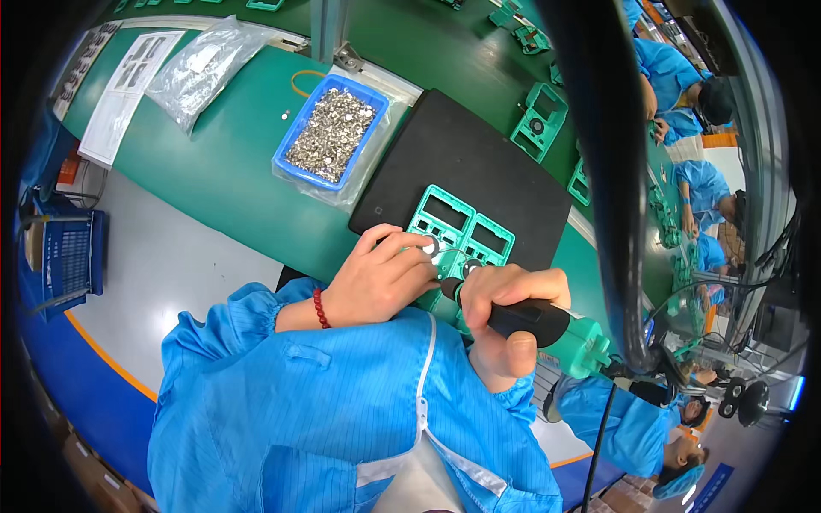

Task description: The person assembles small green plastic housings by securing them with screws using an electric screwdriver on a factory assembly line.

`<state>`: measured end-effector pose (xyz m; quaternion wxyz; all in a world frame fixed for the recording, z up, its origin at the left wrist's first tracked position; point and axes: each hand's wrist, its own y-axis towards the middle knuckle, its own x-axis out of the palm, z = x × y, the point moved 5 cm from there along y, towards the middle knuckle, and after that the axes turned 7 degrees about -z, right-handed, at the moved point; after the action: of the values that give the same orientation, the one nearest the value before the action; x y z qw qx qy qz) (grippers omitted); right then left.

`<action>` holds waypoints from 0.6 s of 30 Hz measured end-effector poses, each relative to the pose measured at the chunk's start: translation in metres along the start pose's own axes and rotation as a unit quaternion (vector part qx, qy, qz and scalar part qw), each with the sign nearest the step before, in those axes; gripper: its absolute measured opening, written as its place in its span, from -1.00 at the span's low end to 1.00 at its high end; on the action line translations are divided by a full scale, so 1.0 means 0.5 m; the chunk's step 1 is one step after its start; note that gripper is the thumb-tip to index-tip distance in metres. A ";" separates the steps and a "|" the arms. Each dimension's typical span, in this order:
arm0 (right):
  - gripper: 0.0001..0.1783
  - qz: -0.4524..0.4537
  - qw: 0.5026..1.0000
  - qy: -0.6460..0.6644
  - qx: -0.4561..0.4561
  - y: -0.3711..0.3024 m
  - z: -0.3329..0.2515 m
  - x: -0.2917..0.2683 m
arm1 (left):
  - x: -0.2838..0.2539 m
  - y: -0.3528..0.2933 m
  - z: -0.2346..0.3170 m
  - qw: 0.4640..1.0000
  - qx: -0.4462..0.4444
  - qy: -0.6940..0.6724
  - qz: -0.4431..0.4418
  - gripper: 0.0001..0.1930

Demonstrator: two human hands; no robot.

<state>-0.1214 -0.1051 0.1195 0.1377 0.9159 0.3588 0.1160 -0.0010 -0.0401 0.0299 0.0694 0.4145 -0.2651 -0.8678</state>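
My right hand is wrapped round an electric screwdriver with a black grip and a green rear end. The screwdriver lies nearly level, its front end pointing left toward a teal plastic housing. That housing is open, its two framed halves side by side on a black mat. The bent fingers of my left hand close on a small round black-and-white part at the housing's near left. Thin wires run from there to another small dark round part. My hands hide the near side of the housing.
A blue bin full of small metal screws stands left of the mat, with a few loose ones beside it. Farther left lie a clear plastic bag and a printed sheet. More teal housings sit beyond; co-workers are at right.
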 end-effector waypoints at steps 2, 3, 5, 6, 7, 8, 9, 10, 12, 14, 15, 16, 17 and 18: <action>-0.44 -0.009 1.000 -0.010 -0.003 0.002 -0.003 0.002 | 0.000 0.002 0.004 1.000 0.006 0.010 -0.006 -0.79; -0.44 -0.009 1.000 -0.009 -0.003 0.003 -0.001 0.005 | -0.002 0.002 0.002 1.000 0.006 0.010 -0.006 -0.79; -0.43 -0.010 1.000 -0.013 -0.011 0.007 0.003 0.010 | -0.006 0.003 -0.001 1.000 0.019 0.016 -0.012 -0.78; -0.43 -0.011 1.000 -0.012 -0.009 0.008 0.003 0.010 | -0.006 0.004 -0.001 1.000 0.017 0.016 -0.011 -0.78; -0.43 -0.020 1.000 -0.015 -0.006 0.010 0.003 0.010 | -0.005 0.005 0.000 1.000 0.018 0.017 -0.014 -0.77; -0.42 -0.028 0.999 -0.017 -0.003 0.011 0.003 0.012 | -0.005 0.006 0.000 0.999 0.020 0.019 -0.018 -0.76; -0.42 -0.029 0.999 -0.017 -0.002 0.011 0.005 0.013 | -0.006 0.007 -0.001 1.000 0.018 0.018 -0.017 -0.76; -0.41 -0.024 1.000 -0.018 -0.007 0.011 0.006 0.014 | -0.006 0.010 -0.001 0.999 0.022 0.016 -0.022 -0.76; -0.41 -0.019 1.000 -0.017 -0.011 0.012 0.006 0.015 | -0.009 0.011 -0.003 0.999 0.023 0.015 -0.026 -0.76; -0.40 -0.020 1.000 -0.016 0.004 0.014 0.006 0.017 | -0.010 0.011 -0.004 0.998 0.033 0.009 -0.045 -0.78; -0.40 -0.020 1.000 -0.016 0.005 0.014 0.007 0.016 | -0.011 0.011 -0.005 0.998 0.033 0.008 -0.045 -0.78; -0.40 -0.021 1.000 -0.013 0.003 0.014 0.007 0.016 | -0.010 0.010 -0.006 0.998 0.035 0.008 -0.049 -0.80; -0.41 -0.021 1.000 -0.011 0.000 0.015 0.007 0.016 | -0.009 0.010 -0.007 0.998 0.038 0.008 -0.052 -0.81; -0.41 -0.022 1.000 -0.010 0.001 0.016 0.008 0.015 | -0.009 0.010 -0.007 0.998 0.037 0.007 -0.053 -0.81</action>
<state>-0.1098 -0.1066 0.1194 0.1430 0.9092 0.3771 0.1031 0.0044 -0.0441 0.0337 0.0100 0.4366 -0.2742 -0.8568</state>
